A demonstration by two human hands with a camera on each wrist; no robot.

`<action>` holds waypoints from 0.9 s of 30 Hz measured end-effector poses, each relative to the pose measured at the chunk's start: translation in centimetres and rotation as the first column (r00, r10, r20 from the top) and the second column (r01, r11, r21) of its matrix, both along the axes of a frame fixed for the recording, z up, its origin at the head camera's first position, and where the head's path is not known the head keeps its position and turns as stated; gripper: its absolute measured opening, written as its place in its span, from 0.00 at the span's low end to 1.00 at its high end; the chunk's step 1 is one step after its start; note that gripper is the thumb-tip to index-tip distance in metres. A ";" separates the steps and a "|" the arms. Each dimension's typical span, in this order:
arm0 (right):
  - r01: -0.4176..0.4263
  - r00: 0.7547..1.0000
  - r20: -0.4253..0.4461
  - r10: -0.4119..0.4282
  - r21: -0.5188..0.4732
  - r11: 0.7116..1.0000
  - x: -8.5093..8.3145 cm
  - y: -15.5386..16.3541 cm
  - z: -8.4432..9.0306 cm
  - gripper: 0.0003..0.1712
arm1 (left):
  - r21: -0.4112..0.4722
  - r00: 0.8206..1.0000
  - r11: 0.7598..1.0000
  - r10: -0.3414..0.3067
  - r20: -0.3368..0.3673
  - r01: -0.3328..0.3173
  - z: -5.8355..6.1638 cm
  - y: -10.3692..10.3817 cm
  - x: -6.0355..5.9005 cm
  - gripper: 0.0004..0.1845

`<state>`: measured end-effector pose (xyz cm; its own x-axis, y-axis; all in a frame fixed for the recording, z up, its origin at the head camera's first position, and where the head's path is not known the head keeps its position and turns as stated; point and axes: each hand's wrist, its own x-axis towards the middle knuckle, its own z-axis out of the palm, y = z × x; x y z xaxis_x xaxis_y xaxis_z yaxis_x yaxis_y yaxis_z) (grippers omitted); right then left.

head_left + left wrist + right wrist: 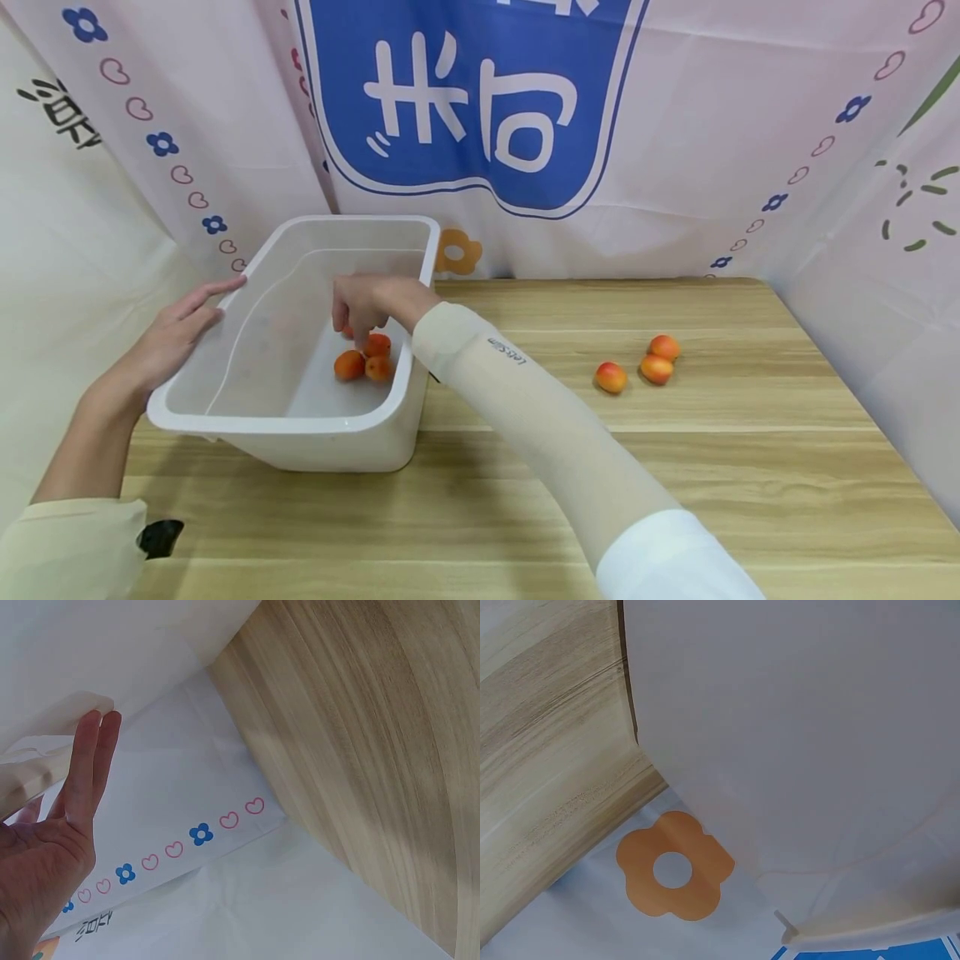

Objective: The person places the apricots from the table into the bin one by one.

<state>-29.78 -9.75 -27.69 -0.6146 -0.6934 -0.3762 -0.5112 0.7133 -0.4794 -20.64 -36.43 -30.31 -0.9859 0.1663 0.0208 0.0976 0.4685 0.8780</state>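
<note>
3 apricots [365,358] in the tub [300,433] (right hand [367,302] pinching 1); left hand [176,333] fingers flat on rim.

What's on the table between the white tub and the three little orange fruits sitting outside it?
Only the person's sleeved right forearm crosses the bare wooden table between the white tub and the three loose fruits; the head view shows it.

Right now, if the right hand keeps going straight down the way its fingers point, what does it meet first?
Most likely the apricots on the tub floor: the right hand hangs just above them, fingertips down. Whether it already touches the top one is unclear.
</note>
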 end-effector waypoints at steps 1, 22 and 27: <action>0.003 1.000 -0.005 -0.003 0.000 1.000 0.0 0.0 0.0 0.21 | -0.003 1.000 1.000 0.001 0.001 -0.001 0.0 0.0 0.0 0.26; -0.172 0.985 -0.082 0.153 -0.352 0.920 -0.1 3.6 2.6 0.18 | -0.002 1.000 1.000 0.000 0.016 0.000 0.0 0.0 0.2 0.26; -0.198 0.977 -0.166 0.137 -0.444 0.874 0.3 6.2 3.4 0.17 | 0.010 1.000 1.000 -0.004 0.010 0.004 0.1 0.0 0.0 0.27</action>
<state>-29.49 -3.59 -24.28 -0.4945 -0.8657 0.0784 -0.6809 0.3297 -0.6540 -20.62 -36.46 -30.23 -0.9854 0.1698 0.0121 0.0901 0.4597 0.8835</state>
